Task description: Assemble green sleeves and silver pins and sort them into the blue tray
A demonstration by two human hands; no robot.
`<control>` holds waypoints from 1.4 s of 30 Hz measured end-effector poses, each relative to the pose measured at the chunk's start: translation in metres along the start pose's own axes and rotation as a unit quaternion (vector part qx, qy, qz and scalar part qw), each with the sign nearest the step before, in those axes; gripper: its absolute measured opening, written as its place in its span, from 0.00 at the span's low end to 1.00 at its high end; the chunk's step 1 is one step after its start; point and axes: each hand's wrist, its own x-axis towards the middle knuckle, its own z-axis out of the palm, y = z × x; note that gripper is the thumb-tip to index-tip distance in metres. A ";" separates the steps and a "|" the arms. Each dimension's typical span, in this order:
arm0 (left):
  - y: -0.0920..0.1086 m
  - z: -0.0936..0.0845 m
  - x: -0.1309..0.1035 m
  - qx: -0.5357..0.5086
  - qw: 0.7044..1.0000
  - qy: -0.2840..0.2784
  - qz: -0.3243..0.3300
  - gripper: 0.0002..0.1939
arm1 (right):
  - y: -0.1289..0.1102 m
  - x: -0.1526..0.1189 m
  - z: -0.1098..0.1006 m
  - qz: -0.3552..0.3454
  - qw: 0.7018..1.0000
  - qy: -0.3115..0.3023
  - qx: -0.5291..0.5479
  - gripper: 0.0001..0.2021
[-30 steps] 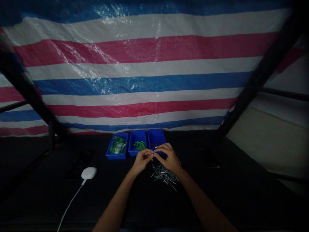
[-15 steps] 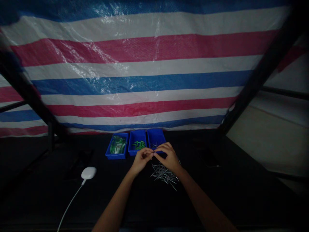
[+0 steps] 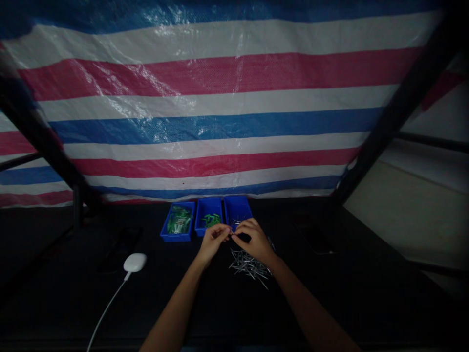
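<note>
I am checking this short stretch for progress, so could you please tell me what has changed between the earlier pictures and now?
Very little. The left hand and right hand, fingertips pinched together over something too small to make out, have shifted slightly up toward the three blue plastic bins. The pile of thin metal pins, the white oval corded device and the striped tarpaulin stayed put.

A big sheet (image 3: 220, 112) hangs behind the table (image 3: 366, 293). It has stripes of white, pink-red and blue, one after another, and it is shiny. The table is black. Three little bins (image 3: 207, 217) at the foot of the sheet are bright blue. The left bin (image 3: 178, 224) has green and silver bits in it. The middle bin (image 3: 208, 220) has green bits. In front of the bins lies a heap of silver pins (image 3: 251, 266). Left of the bins is a white round thing (image 3: 135, 262) with a white cord.
</note>
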 end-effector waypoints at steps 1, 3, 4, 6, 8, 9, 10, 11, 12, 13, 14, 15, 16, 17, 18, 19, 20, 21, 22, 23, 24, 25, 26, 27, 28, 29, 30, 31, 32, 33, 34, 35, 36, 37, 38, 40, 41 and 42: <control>0.000 0.000 0.000 0.003 1.000 -0.001 -0.001 0.15 | 0.000 0.000 0.000 -0.001 1.000 -0.001 0.000 0.04; 0.000 0.000 0.000 0.007 1.000 -0.002 -0.001 0.15 | 0.001 -0.001 0.001 -0.002 1.000 -0.002 -0.001 0.04; 0.000 0.000 0.000 0.009 1.000 -0.002 0.000 0.15 | 0.002 -0.001 0.002 -0.003 1.000 -0.002 -0.001 0.04; 0.000 0.000 -0.001 0.012 1.000 -0.003 0.003 0.14 | 0.003 -0.001 0.002 -0.004 1.000 -0.002 -0.003 0.04; 0.001 0.001 -0.002 0.013 1.000 -0.003 0.006 0.14 | 0.004 -0.001 0.003 -0.004 1.000 -0.002 -0.004 0.04; 0.002 0.001 -0.002 0.013 1.000 -0.002 0.007 0.14 | 0.005 -0.002 0.003 -0.004 1.000 -0.001 -0.005 0.04; 0.002 0.002 -0.002 0.013 1.000 -0.002 0.008 0.14 | 0.005 -0.002 0.004 -0.004 1.000 0.000 -0.006 0.04; 0.003 0.002 -0.003 0.013 1.000 -0.002 0.010 0.13 | 0.006 -0.002 0.004 -0.003 1.000 0.001 -0.007 0.04; 0.004 0.002 -0.003 0.013 1.000 -0.002 0.012 0.13 | 0.006 -0.002 0.005 -0.003 1.000 0.002 -0.008 0.04; 0.004 0.003 -0.003 0.011 1.000 -0.004 0.014 0.13 | 0.006 -0.002 0.005 -0.001 1.000 0.002 -0.009 0.04; 0.004 0.003 -0.004 0.010 1.000 -0.005 0.016 0.13 | 0.006 -0.002 0.005 0.001 1.000 0.002 -0.009 0.04; 0.005 0.003 -0.004 0.009 1.000 -0.008 0.018 0.13 | 0.006 -0.002 0.005 0.003 1.000 0.001 -0.010 0.04; 0.004 0.003 -0.004 0.008 1.000 -0.009 0.021 0.12 | 0.006 -0.002 0.004 0.006 1.000 0.002 -0.012 0.03; 0.004 0.003 -0.004 0.008 1.000 -0.009 0.023 0.12 | 0.005 -0.002 0.004 0.010 1.000 0.003 -0.013 0.03; 0.004 0.003 -0.003 0.009 1.000 -0.008 0.025 0.12 | 0.005 -0.002 0.003 0.013 1.000 0.004 -0.015 0.02; 0.003 0.003 -0.003 0.012 1.000 -0.008 0.026 0.12 | 0.005 -0.002 0.002 0.015 1.000 0.005 -0.016 0.02; 0.002 0.003 -0.003 0.016 0.999 -0.008 0.027 0.12 | 0.005 -0.002 0.002 0.017 1.000 0.006 -0.017 0.02; 0.001 0.003 -0.002 0.020 0.999 -0.008 0.026 0.13 | 0.005 -0.001 0.001 0.019 1.000 0.007 -0.016 0.02; -0.001 0.003 -0.002 0.025 0.999 -0.008 0.026 0.13 | 0.006 -0.001 0.001 0.020 1.000 0.009 -0.015 0.02; -0.002 0.002 -0.001 0.028 0.999 -0.009 0.027 0.14 | 0.006 -0.001 0.000 0.022 1.000 0.011 -0.014 0.03; -0.003 0.002 -0.001 0.030 0.999 -0.011 0.029 0.14 | 0.007 -0.001 0.000 0.024 1.000 0.015 -0.012 0.04; -0.005 0.002 0.000 0.029 0.999 -0.012 0.033 0.15 | 0.007 -0.001 0.000 0.027 0.999 0.019 -0.009 0.04; -0.007 0.002 0.000 0.028 0.999 -0.013 0.036 0.15 | 0.008 -0.001 0.000 0.030 0.999 0.023 -0.004 0.05; -0.008 0.002 0.001 0.029 0.999 -0.014 0.039 0.15 | 0.009 -0.001 0.000 0.033 0.999 0.025 0.001 0.06; -0.009 0.001 0.001 0.032 0.999 -0.013 0.041 0.15 | 0.010 -0.001 0.000 0.035 0.999 0.027 0.007 0.07; -0.010 0.001 0.001 0.038 0.998 -0.012 0.042 0.15 | 0.011 -0.001 0.000 0.038 0.999 0.029 0.015 0.07; -0.011 0.001 0.001 0.045 0.998 -0.012 0.040 0.15 | 0.012 -0.001 0.000 0.040 0.998 0.030 0.023 0.08; -0.011 0.001 0.001 0.053 0.998 -0.015 0.038 0.15 | 0.012 -0.001 0.000 0.041 0.998 0.031 0.031 0.08; -0.011 0.002 0.001 0.060 0.997 -0.021 0.035 0.15 | 0.012 -0.001 0.000 0.043 0.998 0.031 0.038 0.09; -0.011 0.002 0.000 0.066 0.997 -0.030 0.033 0.15 | 0.012 -0.001 -0.001 0.044 0.998 0.030 0.044 0.10; -0.011 0.002 0.000 0.072 0.996 -0.040 0.031 0.15 | 0.012 -0.001 -0.001 0.044 0.997 0.027 0.049 0.10; -0.010 0.003 -0.001 0.078 0.995 -0.050 0.030 0.15 | 0.011 0.000 -0.002 0.044 0.997 0.023 0.053 0.11; -0.010 0.003 -0.001 0.082 0.995 -0.056 0.032 0.15 | 0.010 0.000 -0.002 0.043 0.997 0.018 0.056 0.11; -0.010 0.004 -0.002 0.086 0.994 -0.059 0.033 0.15 | 0.009 0.000 -0.002 0.043 0.997 0.013 0.059 0.11; -0.010 0.004 -0.002 0.089 0.993 -0.061 0.036 0.15 | 0.008 0.000 -0.003 0.042 0.997 0.009 0.062 0.11; -0.010 0.005 -0.002 0.095 0.993 -0.062 0.041 0.15 | 0.007 0.000 -0.003 0.037 0.997 0.005 0.068 0.11; -0.010 0.005 -0.002 0.097 0.992 -0.063 0.044 0.14 | 0.007 0.000 -0.002 0.034 0.997 0.004 0.070 0.11; -0.010 0.005 -0.002 0.098 0.992 -0.064 0.046 0.14 | 0.007 -0.001 -0.002 0.031 0.997 0.004 0.071 0.11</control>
